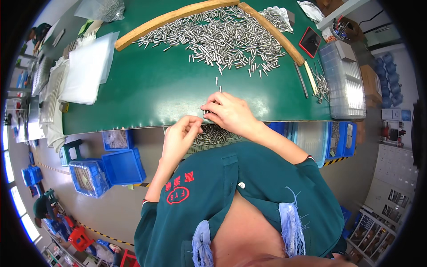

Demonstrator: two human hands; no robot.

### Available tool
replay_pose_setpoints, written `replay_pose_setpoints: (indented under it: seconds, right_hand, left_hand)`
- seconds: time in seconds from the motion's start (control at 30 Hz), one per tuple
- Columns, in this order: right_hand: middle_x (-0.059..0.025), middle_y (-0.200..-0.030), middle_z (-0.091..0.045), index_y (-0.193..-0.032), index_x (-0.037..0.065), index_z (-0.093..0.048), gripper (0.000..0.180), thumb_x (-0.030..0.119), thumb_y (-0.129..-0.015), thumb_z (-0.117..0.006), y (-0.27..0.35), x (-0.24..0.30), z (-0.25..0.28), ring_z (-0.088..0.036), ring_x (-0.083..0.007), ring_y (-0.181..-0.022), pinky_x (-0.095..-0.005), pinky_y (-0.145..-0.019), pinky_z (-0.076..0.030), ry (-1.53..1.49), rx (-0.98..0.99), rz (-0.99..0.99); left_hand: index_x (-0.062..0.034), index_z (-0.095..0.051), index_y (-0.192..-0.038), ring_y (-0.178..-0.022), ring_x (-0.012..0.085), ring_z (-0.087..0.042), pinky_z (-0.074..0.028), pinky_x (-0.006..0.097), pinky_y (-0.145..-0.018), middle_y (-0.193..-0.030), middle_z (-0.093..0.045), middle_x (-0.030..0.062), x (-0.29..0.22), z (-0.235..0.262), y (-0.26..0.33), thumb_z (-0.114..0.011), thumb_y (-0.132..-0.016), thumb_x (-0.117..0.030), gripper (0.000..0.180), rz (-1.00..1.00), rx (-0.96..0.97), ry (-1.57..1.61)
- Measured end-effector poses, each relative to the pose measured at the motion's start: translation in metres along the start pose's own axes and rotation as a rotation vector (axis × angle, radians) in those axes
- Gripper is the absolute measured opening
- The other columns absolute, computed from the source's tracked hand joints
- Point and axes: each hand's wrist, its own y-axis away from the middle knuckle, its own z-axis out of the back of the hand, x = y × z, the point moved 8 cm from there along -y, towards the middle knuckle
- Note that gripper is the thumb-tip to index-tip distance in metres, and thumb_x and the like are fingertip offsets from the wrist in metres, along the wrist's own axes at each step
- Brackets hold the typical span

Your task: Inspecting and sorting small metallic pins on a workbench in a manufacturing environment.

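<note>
A large heap of small silvery metal pins (231,35) lies on the green table. My right hand (233,113) is at the table's front edge, its fingers curled round a few of these pins (207,112). Close by on the left, my left hand (178,135) has its thumb and fingertips pinched together; anything between them is too small or hidden to make out. Two loose pins (216,81) lie just beyond my right hand. Below the table edge, under my hands, a green mesh basket (202,149) holds many more pins, partly covered by my right forearm.
Wooden bars (173,18) border the heap at the back and right. Clear plastic bags (86,66) lie at left. A red-edged phone (310,42), a metal strip (301,80) and clear plastic boxes (340,82) are at right. Blue bins (124,167) stand on the floor.
</note>
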Motion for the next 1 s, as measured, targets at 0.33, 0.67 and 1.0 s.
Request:
replay_pose_setpoints:
  seconds: [0.33,0.67,1.0]
  right_hand:
    - [-0.0014,-0.099,-0.058,-0.097,0.013,-0.065,0.017,0.019,-0.082,-0.066,0.021,0.010,-0.001,-0.060,-0.0210,-0.092,-0.0350,-0.073,-0.054,-0.076,0.235,0.053]
    - [-0.0065,-0.102,-0.059,-0.112,0.009,-0.065,0.028,0.019,-0.086,-0.066,0.017,-0.010,0.017,-0.063,-0.0181,-0.082,-0.0301,-0.073,-0.052,-0.532,0.233,-0.220]
    - [-0.0032,-0.102,-0.058,-0.108,0.005,-0.068,0.022,0.010,-0.086,-0.066,0.015,-0.013,0.020,-0.057,-0.0118,-0.089,-0.0245,-0.073,-0.046,-0.815,0.247,-0.259]
  left_hand:
    - [0.0051,-0.051,-0.121,-0.104,0.0268,-0.064,-0.055,0.037,-0.090,-0.115,-0.061,0.0203,0.044,-0.072,0.008,-0.049,-0.098,-0.018,0.033,0.495,0.514,1.101]
    - [0.0028,-0.058,-0.115,-0.094,0.0185,-0.067,-0.056,0.027,-0.079,-0.103,-0.066,0.0118,0.017,-0.056,-0.003,-0.050,-0.099,-0.020,0.029,0.297,0.459,0.630]
    - [0.0024,-0.063,-0.111,-0.087,0.0143,-0.068,-0.054,0.025,-0.074,-0.094,-0.070,0.0108,-0.024,-0.037,-0.010,-0.053,-0.097,-0.018,0.027,0.031,0.384,0.267]
